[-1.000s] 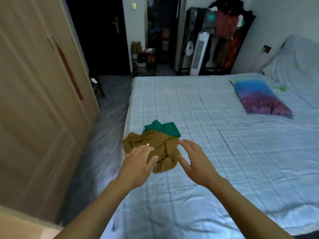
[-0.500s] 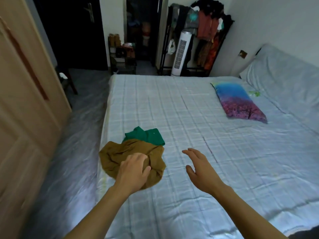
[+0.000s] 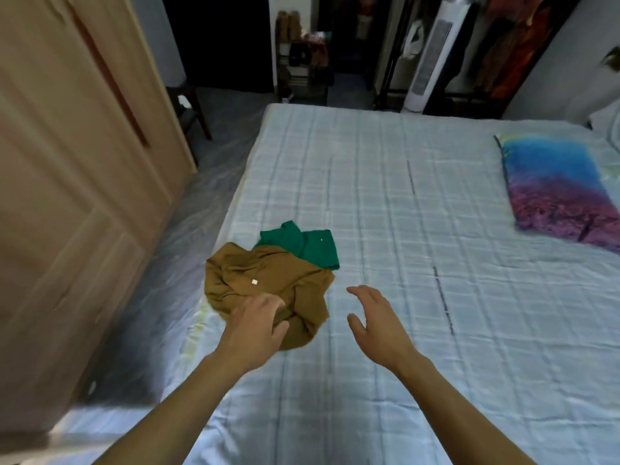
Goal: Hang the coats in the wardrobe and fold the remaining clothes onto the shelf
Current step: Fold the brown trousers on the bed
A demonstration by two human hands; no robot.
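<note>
The left hand [image 3: 255,325] grips the near edge of the crumpled brown garment [image 3: 268,283] on the bed [image 3: 402,229]; the right hand [image 3: 379,322] hovers just beside it, fingers relaxed, holding nothing.

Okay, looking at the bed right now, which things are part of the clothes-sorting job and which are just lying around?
Part of the job:
brown garment, under the left hand
green garment
wardrobe
right hand, open above the bed

Just lying about:
colourful pillow
tower fan
clothes rack
</note>
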